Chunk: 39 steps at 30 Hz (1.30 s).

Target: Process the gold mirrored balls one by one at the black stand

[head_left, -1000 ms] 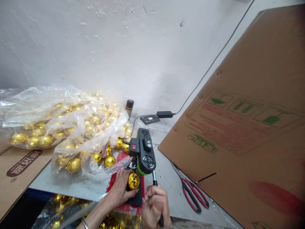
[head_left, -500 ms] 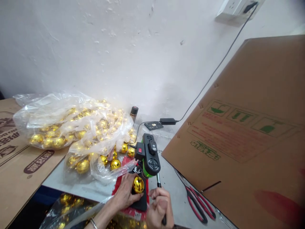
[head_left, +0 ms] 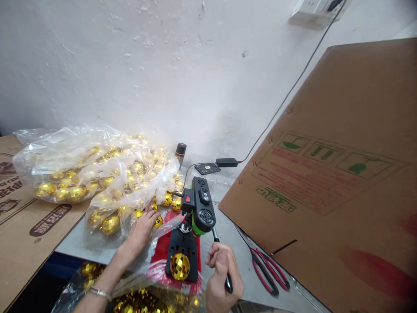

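Head view: your right fingers (head_left: 216,249) grip the lever (head_left: 229,284), hold of left fingers (head_left: 151,213) unclear; one ball (head_left: 180,266) out lower-centre, many bagged balls (head_left: 110,225) mid-left.

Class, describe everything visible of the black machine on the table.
The machine has a dark, plastic-looking head, round vents, a green band and a side box with a red switch. Its slotted black base lies flat on red material. The right hand grips its lever. A gold ball overlaps the base's near end; contact is unclear.
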Motion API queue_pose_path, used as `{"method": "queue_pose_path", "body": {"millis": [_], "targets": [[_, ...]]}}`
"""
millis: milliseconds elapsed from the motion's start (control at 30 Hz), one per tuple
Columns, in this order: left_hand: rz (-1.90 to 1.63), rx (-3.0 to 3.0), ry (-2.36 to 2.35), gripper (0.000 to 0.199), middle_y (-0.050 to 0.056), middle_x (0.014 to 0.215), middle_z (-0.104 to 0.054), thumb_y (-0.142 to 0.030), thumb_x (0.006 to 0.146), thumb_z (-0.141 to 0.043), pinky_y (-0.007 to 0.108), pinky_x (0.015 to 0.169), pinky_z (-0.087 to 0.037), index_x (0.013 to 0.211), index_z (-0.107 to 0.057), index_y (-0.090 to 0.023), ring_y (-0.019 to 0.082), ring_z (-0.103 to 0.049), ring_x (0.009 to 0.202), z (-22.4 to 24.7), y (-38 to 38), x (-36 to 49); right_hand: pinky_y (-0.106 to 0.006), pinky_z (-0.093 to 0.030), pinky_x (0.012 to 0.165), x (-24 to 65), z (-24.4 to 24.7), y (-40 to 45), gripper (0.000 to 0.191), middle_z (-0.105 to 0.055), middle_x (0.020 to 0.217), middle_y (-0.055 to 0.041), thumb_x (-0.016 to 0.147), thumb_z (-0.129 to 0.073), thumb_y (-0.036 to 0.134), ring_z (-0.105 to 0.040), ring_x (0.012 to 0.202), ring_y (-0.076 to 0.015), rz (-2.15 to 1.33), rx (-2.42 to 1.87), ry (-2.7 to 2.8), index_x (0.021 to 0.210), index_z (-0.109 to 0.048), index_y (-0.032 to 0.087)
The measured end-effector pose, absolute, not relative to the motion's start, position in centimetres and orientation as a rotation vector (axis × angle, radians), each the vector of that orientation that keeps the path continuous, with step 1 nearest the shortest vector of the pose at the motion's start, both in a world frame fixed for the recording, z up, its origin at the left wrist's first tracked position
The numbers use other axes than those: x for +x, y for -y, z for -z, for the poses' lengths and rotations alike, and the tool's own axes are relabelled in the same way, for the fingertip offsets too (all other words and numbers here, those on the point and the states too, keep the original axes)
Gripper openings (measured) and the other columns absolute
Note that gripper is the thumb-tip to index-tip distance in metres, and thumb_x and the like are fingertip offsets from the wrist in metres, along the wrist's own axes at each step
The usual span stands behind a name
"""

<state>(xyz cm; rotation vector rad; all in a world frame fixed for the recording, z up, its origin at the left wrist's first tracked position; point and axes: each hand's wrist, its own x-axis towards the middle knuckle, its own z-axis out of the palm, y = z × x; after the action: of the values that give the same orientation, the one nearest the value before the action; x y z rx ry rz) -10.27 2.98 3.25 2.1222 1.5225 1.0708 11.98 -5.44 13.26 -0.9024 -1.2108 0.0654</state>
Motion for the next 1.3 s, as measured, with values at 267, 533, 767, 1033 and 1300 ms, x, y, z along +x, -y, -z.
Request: {"method": "queue_pose_path", "body": {"millis": [267,533,767,1033,1300], "targets": [[-0.817,2.167,-1.365,0.052,0.01,0.124,-0.08,-0.025,0.082,-0.065,0.041,0.097,-0.061,0.133,-0.072,-0.027,0.031,-0.077,0.108,-3.7,-5.6,-10.7,-0.023,-0.04,0.051,12.3,-12.5,5.4,0.033,-0.054,0.068,0.0014,0.108,-0.051,0.02,-0.053,0.059,-0.0118,-0.062,-0.898,1.221,0.075,-0.054,0.021],[-1.076,1.427,-1.245,0.066,0.011,0.11,-0.081,-0.066,0.089,-0.067,0.044,0.079,-0.065,0.134,-0.064,-0.018,0.03,-0.078,0.086,-4.9,-3.1,-7.0,-0.023,-0.042,0.054,12.5,-12.1,5.7,0.033,-0.055,0.071,0.0017,0.107,-0.048,0.015,-0.054,0.061,-0.0114,-0.081,-0.924,1.256,0.076,-0.053,0.022],[-1.012,1.617,-1.252,0.064,0.012,0.126,-0.081,-0.049,0.086,-0.076,0.048,0.101,-0.061,0.142,-0.064,-0.021,0.034,-0.077,0.111,-2.5,-0.9,-5.2,-0.023,-0.044,0.058,12.7,-12.6,6.0,0.034,-0.054,0.07,0.0031,0.107,-0.046,0.013,-0.056,0.064,-0.0112,-0.072,-0.918,1.311,0.075,-0.051,0.022],[-0.871,1.851,-1.171,0.058,0.015,0.142,-0.075,-0.049,0.091,-0.077,0.053,0.115,-0.054,0.142,-0.067,-0.024,0.037,-0.069,0.131,-2.1,-0.9,-4.7,-0.023,-0.045,0.06,12.8,-12.3,6.2,0.033,-0.052,0.069,0.0032,0.107,-0.046,0.011,-0.058,0.068,-0.0119,-0.07,-0.921,1.34,0.076,-0.051,0.022],[-0.746,1.898,-1.114,0.063,0.016,0.149,-0.069,-0.048,0.093,-0.075,0.054,0.12,-0.05,0.149,-0.06,-0.023,0.038,-0.064,0.138,-2.5,-0.8,-5.1,-0.024,-0.047,0.061,13.0,-12.5,6.1,0.033,-0.051,0.066,0.0038,0.106,-0.047,0.011,-0.06,0.068,-0.0129,-0.05,-0.905,1.345,0.076,-0.051,0.023]]}}
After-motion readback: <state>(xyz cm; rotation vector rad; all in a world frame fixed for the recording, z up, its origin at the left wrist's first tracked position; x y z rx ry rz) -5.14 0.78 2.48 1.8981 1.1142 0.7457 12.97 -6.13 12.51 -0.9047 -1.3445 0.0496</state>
